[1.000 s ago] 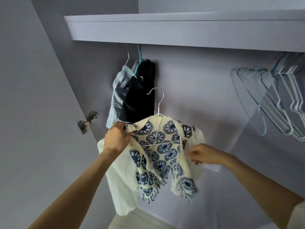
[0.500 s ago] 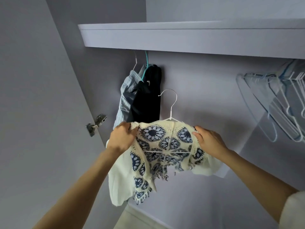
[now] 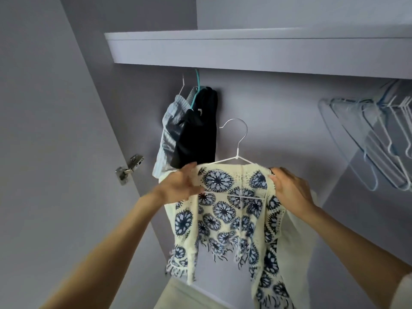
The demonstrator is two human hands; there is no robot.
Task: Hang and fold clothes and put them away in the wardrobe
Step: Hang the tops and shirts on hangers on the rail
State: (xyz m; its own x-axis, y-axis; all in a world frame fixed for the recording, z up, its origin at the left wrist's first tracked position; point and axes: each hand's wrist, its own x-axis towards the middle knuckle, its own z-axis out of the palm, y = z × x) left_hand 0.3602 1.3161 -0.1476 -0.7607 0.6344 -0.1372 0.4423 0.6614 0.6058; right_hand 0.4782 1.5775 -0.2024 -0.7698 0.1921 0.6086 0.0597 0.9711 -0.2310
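Both hands, the left hand (image 3: 178, 188) and right hand (image 3: 289, 192), are gripping the shoulders of the patterned knit top (image 3: 229, 210) on its white hanger (image 3: 237, 150) below the shelf (image 3: 256, 52), not yet hung beside two hung garments (image 3: 189, 132).

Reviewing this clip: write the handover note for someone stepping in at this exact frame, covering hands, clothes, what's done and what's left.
Left hand: grips the crochet top at its left shoulder.
Right hand: grips its right shoulder.
The top is draped on the white hanger, held below the shelf; the hook is free, not on any rail.
Done: dark garment and striped garment already hang at back left.
Left: hook this hanger up. Spare empty hangers hang at right.
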